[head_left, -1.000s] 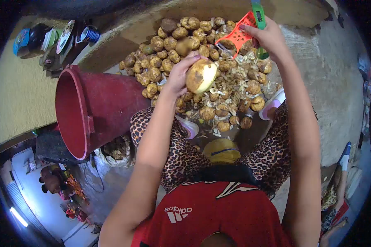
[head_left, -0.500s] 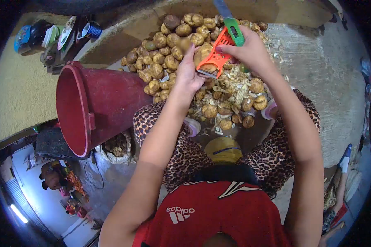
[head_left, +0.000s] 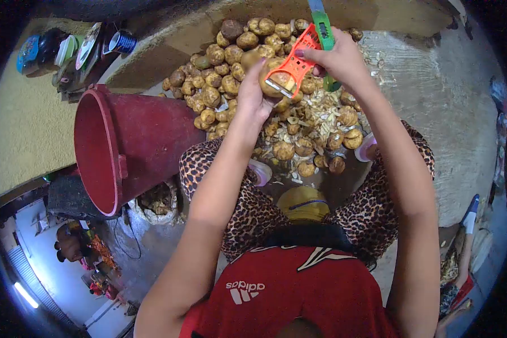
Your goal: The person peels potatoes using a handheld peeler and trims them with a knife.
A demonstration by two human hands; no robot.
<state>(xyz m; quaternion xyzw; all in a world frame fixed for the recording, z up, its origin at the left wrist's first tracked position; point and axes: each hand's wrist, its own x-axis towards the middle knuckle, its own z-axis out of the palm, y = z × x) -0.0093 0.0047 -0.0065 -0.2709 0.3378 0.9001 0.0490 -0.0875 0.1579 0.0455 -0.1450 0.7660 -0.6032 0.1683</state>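
Note:
My left hand (head_left: 254,93) grips a round brown root vegetable (head_left: 271,73) over the pile. Lying against its surface is the blade end of an orange peeler (head_left: 299,59), which my right hand (head_left: 339,59) holds. A knife with a green handle (head_left: 322,31) is also in my right hand, its blade pointing away from me. Below and around both hands spreads a heap of brown round vegetables (head_left: 211,97), with pale peelings (head_left: 325,115) scattered among them.
A large red bucket (head_left: 152,143) lies tipped at the left of the heap. Between my legs is a yellow container (head_left: 303,205). Behind the bucket stands an open sack (head_left: 156,205). Another person (head_left: 69,245) is at the lower left. Dishes and a blue cup (head_left: 123,43) are at the upper left.
The peeler and knife have moved left and down from the upper right to the vegetable. The peeler, apart from it a second ago, now rests against it. Its pale peeled side has turned out of view.

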